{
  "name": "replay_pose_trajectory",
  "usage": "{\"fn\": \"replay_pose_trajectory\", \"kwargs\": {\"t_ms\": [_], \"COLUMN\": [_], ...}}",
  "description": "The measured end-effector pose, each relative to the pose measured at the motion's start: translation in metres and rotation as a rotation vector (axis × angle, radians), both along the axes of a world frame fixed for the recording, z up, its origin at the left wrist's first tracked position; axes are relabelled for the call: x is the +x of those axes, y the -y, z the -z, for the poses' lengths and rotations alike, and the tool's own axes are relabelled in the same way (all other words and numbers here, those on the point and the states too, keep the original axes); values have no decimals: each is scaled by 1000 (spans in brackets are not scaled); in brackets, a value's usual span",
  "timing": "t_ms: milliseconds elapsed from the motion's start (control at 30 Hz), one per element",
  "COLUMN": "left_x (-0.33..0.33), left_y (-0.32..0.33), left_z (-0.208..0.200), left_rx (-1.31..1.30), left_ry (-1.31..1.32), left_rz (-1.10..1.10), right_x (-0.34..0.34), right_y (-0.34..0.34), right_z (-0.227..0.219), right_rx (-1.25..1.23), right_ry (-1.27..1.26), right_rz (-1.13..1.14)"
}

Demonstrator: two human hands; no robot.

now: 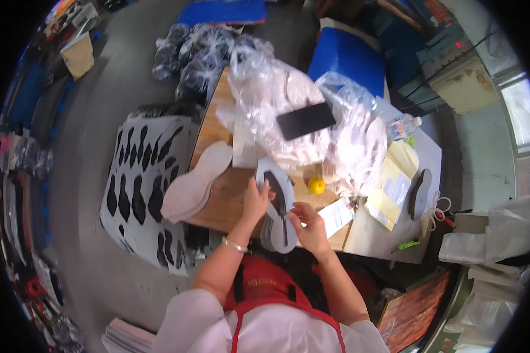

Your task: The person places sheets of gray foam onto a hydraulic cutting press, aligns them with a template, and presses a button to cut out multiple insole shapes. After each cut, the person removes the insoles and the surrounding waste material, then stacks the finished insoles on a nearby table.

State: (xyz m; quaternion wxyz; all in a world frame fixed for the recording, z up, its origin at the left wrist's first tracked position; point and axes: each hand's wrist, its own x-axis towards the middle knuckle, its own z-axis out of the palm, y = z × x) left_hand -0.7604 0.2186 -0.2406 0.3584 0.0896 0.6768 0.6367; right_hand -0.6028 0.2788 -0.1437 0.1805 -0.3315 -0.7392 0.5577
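Two hands: the left hand is gripping the left side of a pale grey sole-shaped piece, and the right hand is pinching near its lower right edge, thumb and fingers drawn close.
Sole-shaped piece: it is tilting above the near edge of the desk, between the hands; its middle is showing dark, though blur is hiding whether that is an opening or a darker layer.
Grey stack: similar grey pieces are lying just below it, at the desk's edge.
Pink soles: a small pile is resting left of the left hand, jutting past the desk.
Plastic bags: clear bags of pale pieces are covering the far side, with a black phone lying on top.
Yellow ball-like thing: it is sitting beyond the right hand.
Right side: a dark sole is lying near scissors and a green cutter.
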Motion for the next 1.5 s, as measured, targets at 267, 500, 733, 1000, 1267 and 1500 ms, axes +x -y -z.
{"fn": "replay_pose_trajectory", "kwargs": {"t_ms": [267, 500, 733, 1000, 1267, 1500], "left_x": [-27, -30, -21, 72, 110, 120], "left_y": [24, 8, 8, 38, 57, 47], "left_z": [45, 65, 7, -115, -217, -282], "left_rx": [-181, -131, -85, 67, 236, 387], "left_ry": [-479, 70, -66, -903, -1095, -1285], "left_rz": [150, 0, 187, 203, 356, 356], "right_x": [-93, -124, -113, 4, 74, 102], "right_y": [-7, -18, -25, 8, 8, 11], "right_z": [67, 83, 67, -31, -137, -176], "right_rx": [-17, -413, -893, -1112, -48, -768], "right_ry": [454, 385, 99, -462, -475, -918], "right_rz": [-95, 77, 92, 50, -458, -367]}}
